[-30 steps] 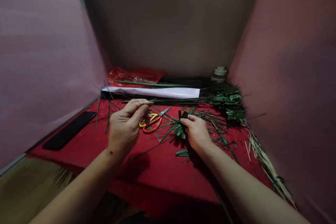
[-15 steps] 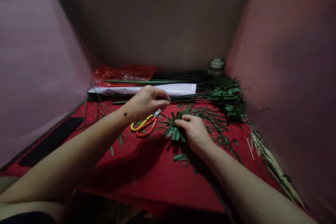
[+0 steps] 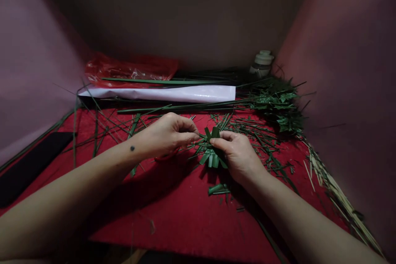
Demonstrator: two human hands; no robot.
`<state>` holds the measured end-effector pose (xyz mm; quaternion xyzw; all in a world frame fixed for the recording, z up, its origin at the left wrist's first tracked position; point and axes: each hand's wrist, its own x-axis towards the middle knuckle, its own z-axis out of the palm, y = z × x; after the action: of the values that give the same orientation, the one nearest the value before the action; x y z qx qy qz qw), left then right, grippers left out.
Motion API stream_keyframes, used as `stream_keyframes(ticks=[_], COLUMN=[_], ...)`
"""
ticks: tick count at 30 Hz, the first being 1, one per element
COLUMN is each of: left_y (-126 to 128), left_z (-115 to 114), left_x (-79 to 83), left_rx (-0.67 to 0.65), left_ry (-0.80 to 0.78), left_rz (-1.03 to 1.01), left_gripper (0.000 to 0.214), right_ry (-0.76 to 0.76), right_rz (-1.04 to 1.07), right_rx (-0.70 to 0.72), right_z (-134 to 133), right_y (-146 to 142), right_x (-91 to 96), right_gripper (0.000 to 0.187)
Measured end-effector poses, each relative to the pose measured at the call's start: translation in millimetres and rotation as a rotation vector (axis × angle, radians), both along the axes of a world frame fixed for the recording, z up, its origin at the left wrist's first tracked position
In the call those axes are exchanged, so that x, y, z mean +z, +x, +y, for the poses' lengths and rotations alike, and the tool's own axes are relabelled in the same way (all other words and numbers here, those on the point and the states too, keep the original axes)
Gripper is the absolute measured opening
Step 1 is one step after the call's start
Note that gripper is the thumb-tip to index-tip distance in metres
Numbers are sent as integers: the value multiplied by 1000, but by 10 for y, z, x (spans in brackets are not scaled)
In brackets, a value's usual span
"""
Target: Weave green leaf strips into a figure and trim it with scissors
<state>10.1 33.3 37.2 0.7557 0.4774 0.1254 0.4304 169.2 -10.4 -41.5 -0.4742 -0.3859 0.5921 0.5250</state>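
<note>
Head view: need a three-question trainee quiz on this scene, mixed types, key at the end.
1. Which of the person's hands has its thumb pressed on the fanned green strips?
2. True or false: the pale-lidded container stands to the right of the red plastic bag.
3. Pick one. The tabletop is: A) yellow, B) red, C) blue.

Key: 1. The right hand. 2. True. 3. B.

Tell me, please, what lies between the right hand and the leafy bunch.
In the head view, scattered green pieces lie on the red surface between the right hand and the leafy bunch.
</note>
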Motion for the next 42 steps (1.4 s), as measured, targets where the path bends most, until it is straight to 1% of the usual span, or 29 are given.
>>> stream_keyframes(ticks=[4, 7, 10, 13, 19, 24, 30, 35, 42], left_y=[17, 15, 16, 23, 43, 60, 64, 72, 80], left_z=[-25, -53, -94, -139, -181, -164, -168, -172, -177], left_x=[-70, -96, -111, -127, -165, -192, -216, -215, -203], left_rx=[-53, -94, -92, -91, -119, -133, -158, -182, -194], left_ry=[175, 336, 480, 568, 641, 682, 737, 732, 730], left_rz=[28, 129, 256, 329, 404, 472, 504, 498, 512], left_gripper=[19, 18, 19, 21, 24, 21, 23, 22, 21], right_ry=[12, 17, 22, 12, 0, -3, 7, 11, 34], right_rz=[-61, -123, -161, -171, -185, -143, -136, -121, -183], right_rx=[15, 4, -6, -9, -35, -56, -51, -48, -40], right_z=[-1, -3, -13, -24, -25, -18, -22, -28, -22], right_y=[5, 7, 4, -3, -6, -2, -9, -7, -1], right_x=[34, 39, 49, 73, 65, 32, 32, 17, 27], right_gripper=[10, 11, 11, 10, 11, 13, 9, 7, 8])
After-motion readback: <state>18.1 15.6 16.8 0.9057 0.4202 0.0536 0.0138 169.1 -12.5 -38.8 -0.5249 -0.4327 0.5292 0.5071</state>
